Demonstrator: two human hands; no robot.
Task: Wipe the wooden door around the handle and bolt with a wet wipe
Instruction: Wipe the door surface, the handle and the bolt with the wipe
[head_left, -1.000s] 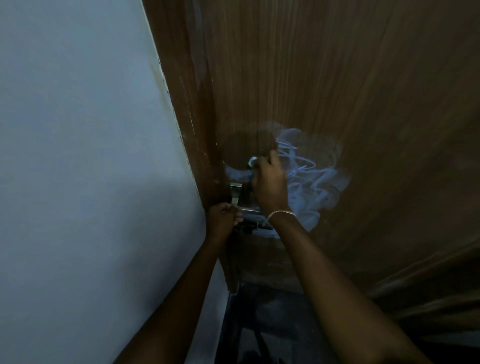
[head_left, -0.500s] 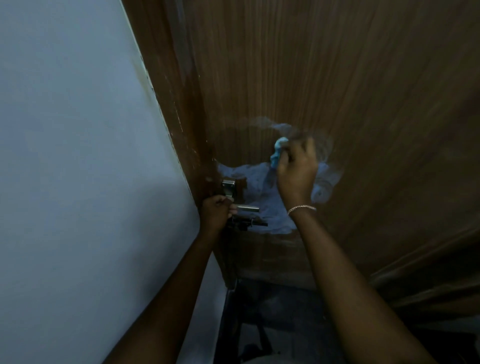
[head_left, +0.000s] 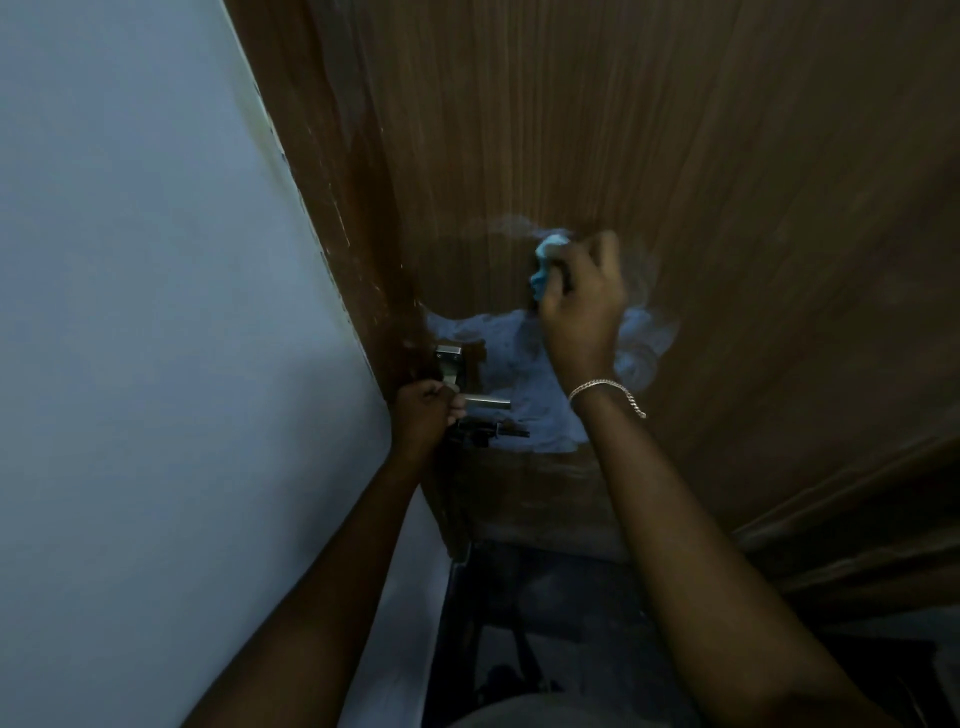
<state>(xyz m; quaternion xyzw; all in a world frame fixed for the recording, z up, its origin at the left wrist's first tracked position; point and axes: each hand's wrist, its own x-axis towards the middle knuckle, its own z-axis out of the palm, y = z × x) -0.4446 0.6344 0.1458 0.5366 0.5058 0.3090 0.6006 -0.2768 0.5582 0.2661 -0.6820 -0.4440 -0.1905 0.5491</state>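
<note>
A brown wooden door (head_left: 649, 130) with fine vertical grain and a matt finish is seen; a pale wet sheen (head_left: 514, 364) is left on its face beside the hardware. The silver metal handle (head_left: 485, 400) is shown as smooth and slightly glossy, the dark bolt (head_left: 493, 430) as duller metal. A crumpled light-blue wet wipe (head_left: 545, 260) of soft cloth-like material is shown, and a shiny metal chain bracelet (head_left: 608, 389). The adjoining pale wall (head_left: 156, 312) is painted smooth and matt.

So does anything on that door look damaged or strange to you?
Yes. A pale, cloudy smear covers the wooden door beside the handle, under the right hand holding the wet wipe; possibly wet film. Light scuffs or chips also run down the door's left edge.
</note>
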